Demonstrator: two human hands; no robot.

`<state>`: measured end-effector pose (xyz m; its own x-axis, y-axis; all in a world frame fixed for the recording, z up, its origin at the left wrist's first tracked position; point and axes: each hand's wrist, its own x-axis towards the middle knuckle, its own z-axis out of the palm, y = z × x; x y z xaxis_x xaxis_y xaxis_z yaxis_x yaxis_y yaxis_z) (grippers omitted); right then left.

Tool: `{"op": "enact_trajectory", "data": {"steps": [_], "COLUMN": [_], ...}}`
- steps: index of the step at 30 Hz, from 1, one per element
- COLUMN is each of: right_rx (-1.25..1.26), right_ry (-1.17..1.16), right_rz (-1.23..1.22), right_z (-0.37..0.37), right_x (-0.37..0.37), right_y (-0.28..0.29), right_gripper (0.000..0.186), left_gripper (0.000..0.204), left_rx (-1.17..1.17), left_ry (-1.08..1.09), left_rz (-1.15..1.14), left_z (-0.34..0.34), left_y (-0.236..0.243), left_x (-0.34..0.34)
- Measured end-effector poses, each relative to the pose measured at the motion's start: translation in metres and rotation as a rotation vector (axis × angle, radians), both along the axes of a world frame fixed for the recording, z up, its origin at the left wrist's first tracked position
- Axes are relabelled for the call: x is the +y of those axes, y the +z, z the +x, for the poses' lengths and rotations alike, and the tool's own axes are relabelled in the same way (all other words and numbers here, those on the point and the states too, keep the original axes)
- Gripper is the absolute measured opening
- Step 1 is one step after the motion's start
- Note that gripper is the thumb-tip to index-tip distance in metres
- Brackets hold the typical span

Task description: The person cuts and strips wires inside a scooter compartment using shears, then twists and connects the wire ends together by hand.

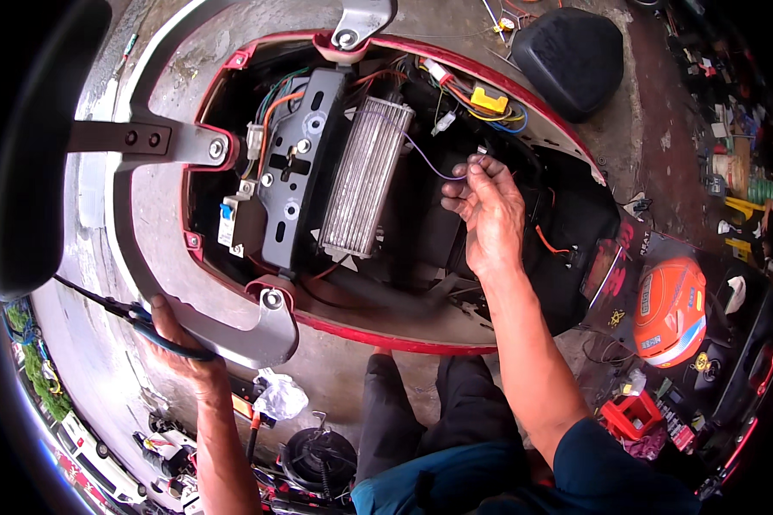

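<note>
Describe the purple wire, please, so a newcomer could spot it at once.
Inside the red rim, find the ribbed box. From its upper right side, the purple wire curves to the right fingers. Purple and pinched, it differs from the orange wire farther right.

The wire is purple (the helmet orange).

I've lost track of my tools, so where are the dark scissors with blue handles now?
At the lower left of the head view, the dark scissors with blue handles are in your left hand, next to the curved grey metal rail.
</note>
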<state>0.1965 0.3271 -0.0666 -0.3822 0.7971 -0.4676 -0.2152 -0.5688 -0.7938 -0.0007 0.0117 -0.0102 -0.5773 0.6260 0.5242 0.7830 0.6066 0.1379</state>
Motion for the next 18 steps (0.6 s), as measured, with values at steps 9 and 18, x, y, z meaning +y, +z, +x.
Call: {"op": "enact_trajectory", "data": {"steps": [9,18], "right_rx": [-0.082,-0.079], "right_ry": [0.018,0.150], "right_rz": [-0.023,-0.149], "right_z": [-0.033,-0.036], "right_x": [0.021,0.037], "right_y": [-0.031,-0.036], "right_gripper": [0.015,0.017], "left_gripper": [0.041,0.034], "left_rx": [-0.056,-0.307], "left_ry": [0.075,0.119], "left_rz": [0.138,0.217], "left_z": [0.009,0.007], "left_y": [0.005,-0.010], "left_x": [0.019,-0.002]}}
